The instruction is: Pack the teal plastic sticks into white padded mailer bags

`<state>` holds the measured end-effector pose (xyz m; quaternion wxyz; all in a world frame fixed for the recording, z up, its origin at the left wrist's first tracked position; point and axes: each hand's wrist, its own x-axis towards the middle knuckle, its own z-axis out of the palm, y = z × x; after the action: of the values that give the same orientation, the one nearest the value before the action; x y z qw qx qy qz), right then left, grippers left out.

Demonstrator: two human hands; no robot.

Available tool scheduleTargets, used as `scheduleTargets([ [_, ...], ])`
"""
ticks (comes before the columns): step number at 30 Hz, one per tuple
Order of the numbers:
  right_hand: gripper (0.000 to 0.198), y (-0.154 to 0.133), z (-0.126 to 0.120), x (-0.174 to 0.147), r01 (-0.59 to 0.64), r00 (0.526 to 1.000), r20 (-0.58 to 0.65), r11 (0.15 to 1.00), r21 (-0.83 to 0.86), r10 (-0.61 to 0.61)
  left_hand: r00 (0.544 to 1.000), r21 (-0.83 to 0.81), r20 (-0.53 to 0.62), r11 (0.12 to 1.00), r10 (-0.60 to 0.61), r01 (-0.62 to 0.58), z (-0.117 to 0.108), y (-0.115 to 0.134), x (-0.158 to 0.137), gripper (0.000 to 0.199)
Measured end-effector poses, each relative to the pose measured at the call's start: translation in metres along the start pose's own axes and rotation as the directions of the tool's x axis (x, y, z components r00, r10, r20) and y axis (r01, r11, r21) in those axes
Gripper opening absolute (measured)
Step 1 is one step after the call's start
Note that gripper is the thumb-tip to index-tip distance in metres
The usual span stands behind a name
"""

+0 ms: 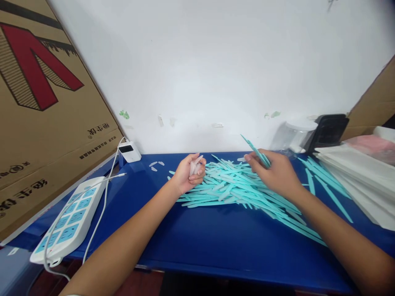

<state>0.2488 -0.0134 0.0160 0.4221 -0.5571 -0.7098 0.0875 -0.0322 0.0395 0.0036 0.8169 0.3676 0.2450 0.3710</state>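
Note:
My left hand (193,172) is curled, palm up, around several small translucent white caps (195,167) at the left end of the pile. Several thin turquoise sticks with pointed ends (261,156) are gripped in my right hand (274,170), their tips angled up and left. One pale cap (242,159) shows by the right fingertips; whether it is held I cannot tell. Between and below the hands spreads a loose heap of turquoise sticks (228,185), some with whitish sleeves on them. A few loose white caps (153,167) lie left of my left hand.
A white power strip (70,218) with a cable and a small white device (130,151) are on the left, beside a large cardboard box (46,144). At right lie more turquoise sticks (327,181), a white stack (364,181), a black stand (330,127) and a clear plastic container (296,133).

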Motion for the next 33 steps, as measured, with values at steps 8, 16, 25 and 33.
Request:
scheduleTargets([
  [8, 0.032, -0.004, -0.001, 0.001, -0.030, 0.999, 0.046, 0.991, 0.130, 0.025, 0.993, 0.275, -0.067, 0.959, 0.096, -0.074, 0.021, -0.016, -0.005, 0.020],
  [16, 0.030, -0.022, -0.003, -0.003, -0.052, 0.983, 0.185, 0.946, 0.321, -0.009, 0.942, 0.726, 0.091, 0.625, 0.324, -0.285, 0.042, -0.036, -0.011, 0.040],
  [25, 0.028, -0.034, 0.015, 0.003, -0.128, 0.958, 0.288, 0.897, 0.422, 0.001, 0.976, 0.265, -0.152, 0.958, 0.155, -0.111, 0.037, -0.039, -0.009, 0.061],
  [33, 0.030, -0.035, 0.029, 0.027, -0.088, 0.964, 0.262, 0.862, 0.499, -0.053, 0.965, 0.195, -0.219, 0.976, 0.142, -0.099, 0.024, -0.033, 0.000, 0.065],
])
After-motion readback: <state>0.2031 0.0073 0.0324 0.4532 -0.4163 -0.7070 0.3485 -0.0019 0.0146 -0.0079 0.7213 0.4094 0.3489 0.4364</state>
